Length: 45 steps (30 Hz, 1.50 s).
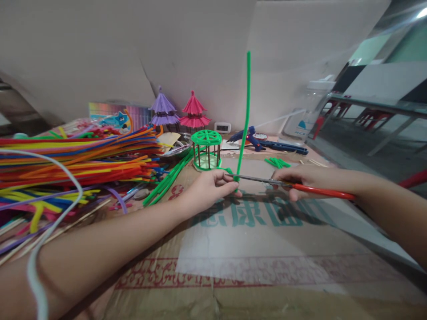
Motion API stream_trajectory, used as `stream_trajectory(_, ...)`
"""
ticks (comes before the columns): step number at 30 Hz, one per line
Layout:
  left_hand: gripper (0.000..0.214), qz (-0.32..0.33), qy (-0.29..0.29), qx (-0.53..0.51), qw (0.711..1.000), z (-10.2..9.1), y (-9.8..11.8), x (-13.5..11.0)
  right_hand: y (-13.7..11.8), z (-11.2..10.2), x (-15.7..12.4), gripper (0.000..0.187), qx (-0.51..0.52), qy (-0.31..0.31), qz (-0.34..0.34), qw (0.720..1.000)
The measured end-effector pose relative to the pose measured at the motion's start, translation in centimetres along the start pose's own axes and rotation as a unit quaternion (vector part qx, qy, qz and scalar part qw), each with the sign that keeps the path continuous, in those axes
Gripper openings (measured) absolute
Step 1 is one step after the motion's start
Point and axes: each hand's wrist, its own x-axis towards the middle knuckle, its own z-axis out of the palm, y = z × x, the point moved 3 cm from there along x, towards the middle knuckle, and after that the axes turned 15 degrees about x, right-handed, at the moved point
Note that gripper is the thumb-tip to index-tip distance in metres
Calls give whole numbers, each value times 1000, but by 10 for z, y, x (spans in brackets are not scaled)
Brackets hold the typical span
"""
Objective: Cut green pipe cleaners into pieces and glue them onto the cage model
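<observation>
My left hand [210,189] is closed in a pinch on the lower end of a long green pipe cleaner [246,111], which stands almost upright over the cardboard. My right hand [312,180] grips red-handled scissors [293,186]. Their metal blades reach left and meet the green pipe cleaner just above my left fingers. A small green pavilion frame made of pipe cleaners [207,150] stands just behind my left hand.
A big heap of coloured pipe cleaners [80,155] fills the left side. Purple [163,109] and pink [194,110] pagoda models stand at the back by the wall. A blue glue gun [253,140], short green cut pieces [276,162] and a flattened cardboard sheet [250,266] lie nearby.
</observation>
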Motion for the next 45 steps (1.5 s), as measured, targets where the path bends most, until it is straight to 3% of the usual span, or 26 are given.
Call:
stream_trajectory(12, 14, -1, 0, -11, 1000, 0, -1, 1, 0, 0, 1, 38, 11, 15, -3, 1000)
stream_trajectory(22, 14, -4, 1, -8, 1000, 0, 0, 0, 9, 2, 2, 39, -1, -13, 29, 1000)
stream_trajectory(33, 15, 10, 0, 13, 1000, -2, -3, 1, -7, 5, 5, 33, 20, 3, 29, 999)
stream_trajectory(39, 16, 3, -1, 22, 1000, -3, -4, 2, -2, 2, 4, 35, 27, 11, 18, 999)
stream_trajectory(41, 16, 4, 22, 34, 999, -4, -3, 3, -2, -5, 1, 36, 16, 29, 9, 999)
stream_trajectory(45, 16, 13, 128, 81, 988, -14, -2, 4, -11, -10, -8, 36, -23, 41, 18, 999)
